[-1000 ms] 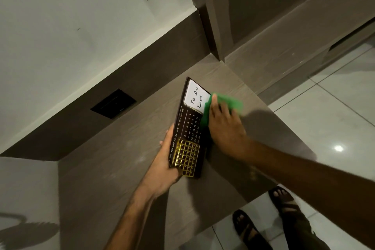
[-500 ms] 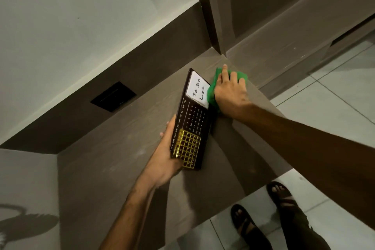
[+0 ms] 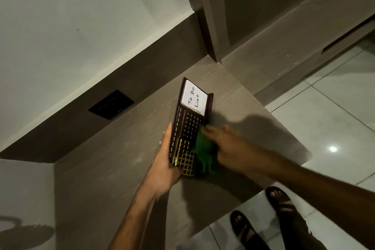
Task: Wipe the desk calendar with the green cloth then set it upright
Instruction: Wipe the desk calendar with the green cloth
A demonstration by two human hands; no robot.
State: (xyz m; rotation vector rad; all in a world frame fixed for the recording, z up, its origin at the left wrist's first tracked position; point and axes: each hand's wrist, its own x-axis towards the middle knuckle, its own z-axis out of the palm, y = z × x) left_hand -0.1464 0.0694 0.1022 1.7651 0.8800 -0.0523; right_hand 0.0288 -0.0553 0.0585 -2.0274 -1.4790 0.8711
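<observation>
The desk calendar (image 3: pixel 189 119) is a long dark board with a white "To Do List" card at its far end, printed dates in the middle and a gold grid at the near end. It rests tilted on the grey-brown desk (image 3: pixel 113 168). My left hand (image 3: pixel 164 165) grips its near left edge. My right hand (image 3: pixel 227 146), blurred by motion, presses the green cloth (image 3: pixel 204 155) against the calendar's near right part, over the gold grid.
A black wall socket plate (image 3: pixel 111 104) sits in the dark backsplash behind the desk. The desk's right edge drops to a white tiled floor (image 3: pixel 324 124), where my sandalled feet (image 3: pixel 263 219) stand. A tall cabinet (image 3: pixel 213 16) rises at the far corner.
My right hand has swept the green cloth from the far end by the "To Do List" card down to the near end over the gold grid. The left hand keeps its hold.
</observation>
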